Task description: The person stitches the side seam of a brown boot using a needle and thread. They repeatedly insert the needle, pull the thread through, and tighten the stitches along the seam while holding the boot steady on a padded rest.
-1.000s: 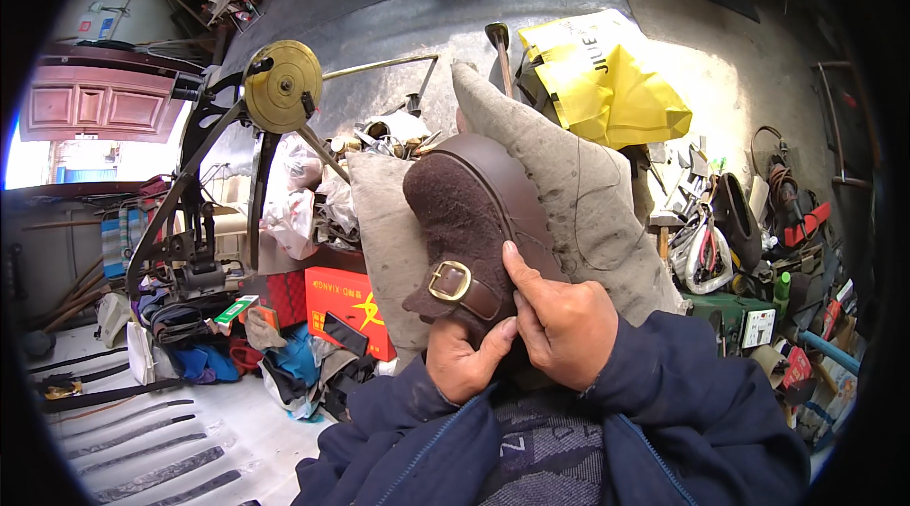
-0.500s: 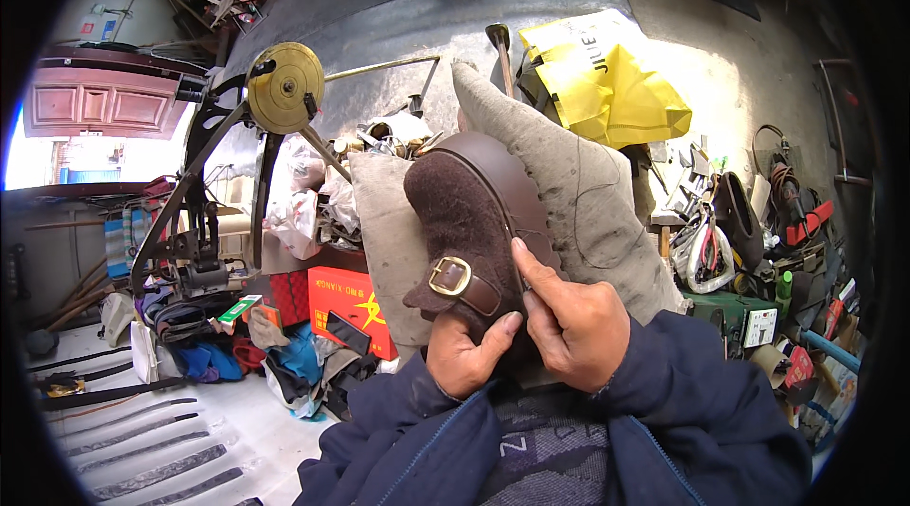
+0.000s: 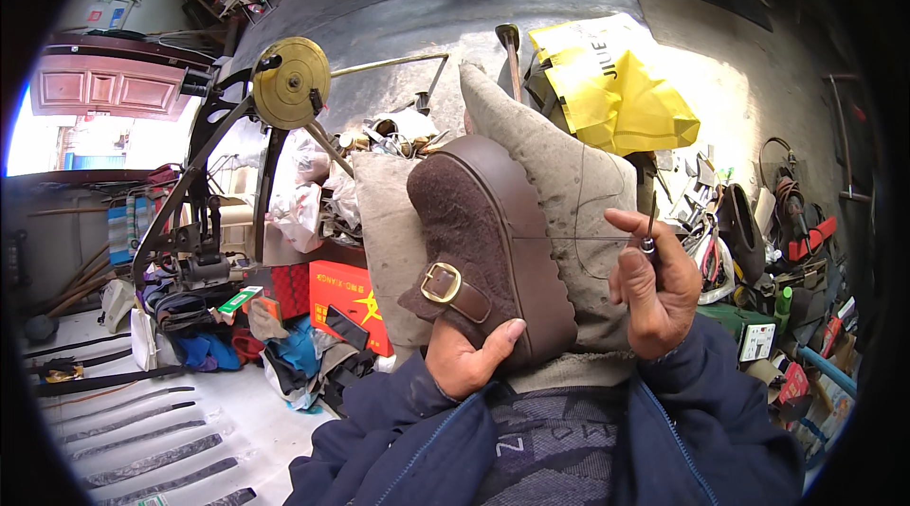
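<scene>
Where sunlit, pale floor beyond brown shoe over stained grey cloth.

Head-worn wide fisheye, facing downward, near

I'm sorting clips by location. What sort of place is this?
Likely a shoe-repair workshop: a brown buckled shoe in the left hand, a thread running from it to the right hand, and a machine with a brass-coloured wheel nearby.

Right hand curls well apart from clasping left hand.
</scene>
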Available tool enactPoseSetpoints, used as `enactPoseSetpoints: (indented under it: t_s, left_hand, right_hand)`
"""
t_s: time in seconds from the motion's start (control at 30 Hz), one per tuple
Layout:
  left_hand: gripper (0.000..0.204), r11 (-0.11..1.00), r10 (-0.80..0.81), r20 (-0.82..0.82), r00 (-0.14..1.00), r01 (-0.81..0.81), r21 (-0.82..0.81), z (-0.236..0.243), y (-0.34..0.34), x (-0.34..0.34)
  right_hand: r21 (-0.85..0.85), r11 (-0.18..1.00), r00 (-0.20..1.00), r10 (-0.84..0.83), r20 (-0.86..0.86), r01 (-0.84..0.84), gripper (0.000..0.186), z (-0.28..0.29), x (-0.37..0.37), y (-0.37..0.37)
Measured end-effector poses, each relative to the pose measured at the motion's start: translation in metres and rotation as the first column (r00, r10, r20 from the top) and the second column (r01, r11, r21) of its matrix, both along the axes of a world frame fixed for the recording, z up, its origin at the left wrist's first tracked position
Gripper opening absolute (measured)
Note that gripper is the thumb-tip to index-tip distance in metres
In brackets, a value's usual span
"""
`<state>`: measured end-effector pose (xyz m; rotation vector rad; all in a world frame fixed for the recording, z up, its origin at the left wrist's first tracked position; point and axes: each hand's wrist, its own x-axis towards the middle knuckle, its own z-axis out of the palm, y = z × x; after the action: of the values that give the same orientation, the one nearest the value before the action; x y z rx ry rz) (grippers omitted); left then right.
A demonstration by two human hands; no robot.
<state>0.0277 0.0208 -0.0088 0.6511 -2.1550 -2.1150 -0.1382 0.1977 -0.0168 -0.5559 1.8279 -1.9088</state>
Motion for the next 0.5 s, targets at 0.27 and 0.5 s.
enactPoseSetpoints:
  t_s: [0.27,0.5]
  left_hand:
    - [0.044,0.999,0.035,0.096,0.995,-0.033,-0.020,0.007,0.003,-0.008]
    - [0.041,0.995,0.077,0.154,0.985,-0.067,-0.069,0.011,0.011,-0.019]
  right_hand:
    - [-0.167,0.985,0.997,-0.023,0.074,0.036,0.031,-0.021,-0.036,-0.021]
    - [-0.690,0.702,0.495,0.670,0.554,-0.179,0.050,-0.025,-0.055,-0.032]
